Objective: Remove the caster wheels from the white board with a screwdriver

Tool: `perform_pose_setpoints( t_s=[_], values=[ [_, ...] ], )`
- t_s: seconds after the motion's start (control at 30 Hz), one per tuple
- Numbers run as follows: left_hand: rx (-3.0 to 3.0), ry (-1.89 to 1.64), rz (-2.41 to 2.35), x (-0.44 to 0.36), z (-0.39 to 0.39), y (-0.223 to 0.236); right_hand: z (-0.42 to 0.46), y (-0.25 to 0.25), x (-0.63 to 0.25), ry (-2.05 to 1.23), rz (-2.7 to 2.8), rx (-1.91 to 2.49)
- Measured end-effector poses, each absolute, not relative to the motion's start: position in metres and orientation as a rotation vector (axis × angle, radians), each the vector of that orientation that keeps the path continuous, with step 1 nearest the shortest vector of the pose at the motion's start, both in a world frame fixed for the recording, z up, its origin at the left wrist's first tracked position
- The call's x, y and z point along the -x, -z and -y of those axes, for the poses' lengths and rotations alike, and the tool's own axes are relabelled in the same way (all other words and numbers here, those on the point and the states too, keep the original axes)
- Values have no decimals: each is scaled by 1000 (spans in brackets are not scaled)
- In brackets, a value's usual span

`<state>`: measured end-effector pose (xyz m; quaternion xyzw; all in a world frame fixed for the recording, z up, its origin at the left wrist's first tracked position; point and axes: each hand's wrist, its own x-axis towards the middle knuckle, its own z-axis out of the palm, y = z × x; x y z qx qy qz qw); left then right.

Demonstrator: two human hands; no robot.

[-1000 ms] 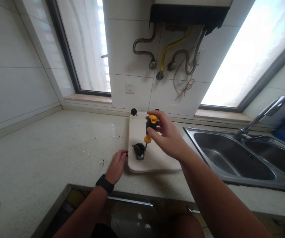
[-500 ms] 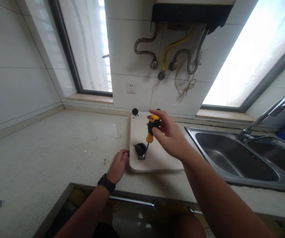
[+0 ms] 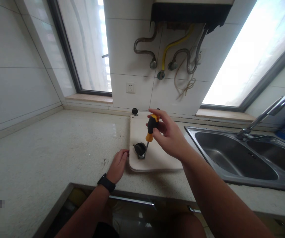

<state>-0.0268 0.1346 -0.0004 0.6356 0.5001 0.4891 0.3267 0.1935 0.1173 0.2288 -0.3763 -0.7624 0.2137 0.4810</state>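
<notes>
A white board (image 3: 157,157) lies on the speckled stone counter (image 3: 45,155). A small black caster wheel (image 3: 139,149) on a metal bracket sits at its near left corner. My right hand (image 3: 168,134) grips the black and yellow handle of a screwdriver (image 3: 150,129), held nearly upright, with its tip down at the caster's bracket. My left hand (image 3: 117,165), a black watch on its wrist, rests on the counter with its fingertips against the board's left edge, fingers curled loosely and holding nothing.
Another black caster (image 3: 134,111) stands at the board's far left corner. A steel double sink (image 3: 234,155) with a tap (image 3: 264,117) lies to the right. Hoses (image 3: 167,54) and a socket (image 3: 130,87) are on the tiled wall behind.
My right hand has turned the screwdriver handle slightly, its fingers shifting round it. The left hand and the caster stay where they were.
</notes>
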Motion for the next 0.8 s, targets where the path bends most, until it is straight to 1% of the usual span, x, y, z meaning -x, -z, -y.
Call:
perform_pose_setpoints(
  t_s=[0.2,0.27,0.47,0.57,0.7,0.8],
  values=[
    [-1670,-1273,-1310,27,-134,1,-119,-229,-192,-310,1879,1074],
    [-1670,-1270,-1311,28,-134,0,-121,-228,-194,-332,1874,1043],
    [-1657,-1270,-1319,27,-134,-1,-121,-225,-197,-533,1917,875],
    [-1649,-1272,-1321,26,-134,-1,-120,-226,-195,-501,1935,889],
    [-1647,-1269,-1323,26,-134,-2,-119,-229,-192,-389,1919,1024],
    [-1652,-1266,-1325,27,-133,-3,-121,-228,-193,-406,1916,1016]
  ],
)
